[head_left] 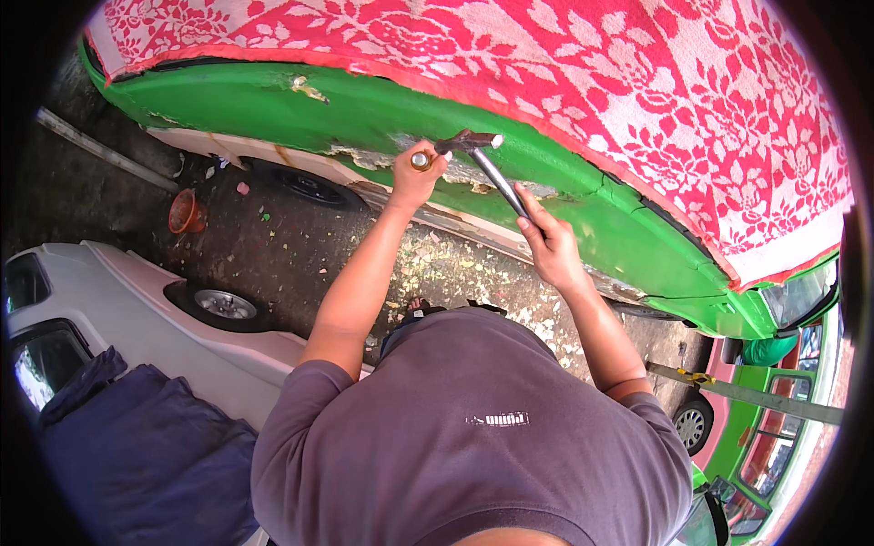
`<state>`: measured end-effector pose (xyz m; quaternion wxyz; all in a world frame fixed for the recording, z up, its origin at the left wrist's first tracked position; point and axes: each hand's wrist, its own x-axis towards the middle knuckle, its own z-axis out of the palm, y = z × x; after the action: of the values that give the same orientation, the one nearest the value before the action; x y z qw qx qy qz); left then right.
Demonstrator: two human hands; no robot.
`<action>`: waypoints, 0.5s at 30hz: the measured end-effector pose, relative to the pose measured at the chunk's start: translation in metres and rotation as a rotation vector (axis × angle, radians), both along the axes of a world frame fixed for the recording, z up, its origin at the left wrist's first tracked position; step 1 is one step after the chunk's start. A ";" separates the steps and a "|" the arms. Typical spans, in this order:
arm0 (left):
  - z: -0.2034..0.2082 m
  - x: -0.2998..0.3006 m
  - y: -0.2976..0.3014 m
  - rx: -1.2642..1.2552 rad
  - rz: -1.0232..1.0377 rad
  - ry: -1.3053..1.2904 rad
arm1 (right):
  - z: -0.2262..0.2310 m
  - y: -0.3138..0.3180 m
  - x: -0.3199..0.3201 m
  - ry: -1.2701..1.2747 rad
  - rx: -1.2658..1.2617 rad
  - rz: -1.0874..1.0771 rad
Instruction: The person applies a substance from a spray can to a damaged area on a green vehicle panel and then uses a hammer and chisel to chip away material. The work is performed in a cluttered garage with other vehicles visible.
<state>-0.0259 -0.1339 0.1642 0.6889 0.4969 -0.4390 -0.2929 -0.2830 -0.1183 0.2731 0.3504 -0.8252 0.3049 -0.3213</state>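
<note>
Left hand (415, 182): closed in a fist, gripping a short hand tool with a round, shiny metal butt (421, 160); the working end is hiding beyond the fist, its type unclear. Right hand (553, 247): wrapping the lower end of a dark-headed, bright steel-shafted hammer (497, 181), fingers lying along the shaft. Hammer head: hovering just right of the left fist; contact, cannot tell. Green-painted metal car side (592, 218): standing just beyond both hands, flaked pale patch (364, 157) showing left of the left fist. Red-and-white floral cloth (546, 55): draping farther beyond the hands.

Handling, as judged: the hammer's flat face seems to be pointing away from the butt, so turning it square before striking, holding left fingers below the butt and tapping lightly would be serving best.
</note>
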 end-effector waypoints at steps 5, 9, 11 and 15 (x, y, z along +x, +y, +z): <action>0.008 -0.002 -0.012 -0.003 -0.043 -0.109 | 0.041 0.006 -0.008 0.065 -0.124 -0.013; 0.027 -0.010 -0.012 0.071 -0.060 -0.050 | 0.049 -0.001 -0.008 0.331 -0.216 -0.045; 0.027 -0.003 -0.018 0.000 -0.066 -0.068 | 0.049 -0.012 -0.007 0.269 -0.180 -0.066; 0.023 0.000 -0.026 -0.003 -0.077 -0.045 | 0.052 -0.002 -0.004 0.199 -0.241 -0.037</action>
<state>-0.0263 -0.1597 0.1868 0.6678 0.4850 -0.4739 -0.3071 -0.2874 -0.1207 0.3256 0.2109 -0.8833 0.3125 -0.2788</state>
